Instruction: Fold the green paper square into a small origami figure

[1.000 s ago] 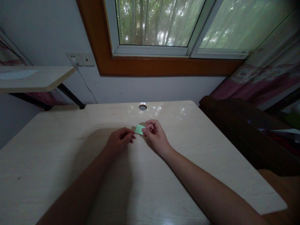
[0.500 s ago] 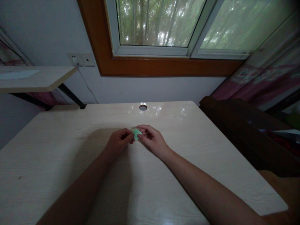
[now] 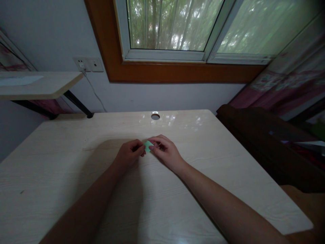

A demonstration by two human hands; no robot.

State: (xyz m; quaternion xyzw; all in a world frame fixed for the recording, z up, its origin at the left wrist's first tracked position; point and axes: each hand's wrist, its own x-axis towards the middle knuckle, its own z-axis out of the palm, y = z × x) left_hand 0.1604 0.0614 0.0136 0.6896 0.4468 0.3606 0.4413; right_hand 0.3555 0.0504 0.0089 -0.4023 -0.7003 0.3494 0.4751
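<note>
Between my two hands is a small piece of green paper (image 3: 148,146), held over the pale wooden desk (image 3: 172,189). My left hand (image 3: 131,150) pinches its left edge between thumb and fingertips. On the other side, my right hand (image 3: 165,149) grips the right edge, with the thumb in front and the fingers curled behind. The thumbs and fingers cover parts of the paper, so I cannot tell how it is folded.
A round cable hole (image 3: 155,116) lies near the desk's back edge. A raised shelf (image 3: 61,84) on black legs stands at the left, below a wall socket (image 3: 88,64) with a white cable. Dark wooden furniture (image 3: 243,135) sits beyond the right edge.
The green paper looks slightly turned between the fingers, its top corner a little lower. Both hands keep nearly the same place and grip.
</note>
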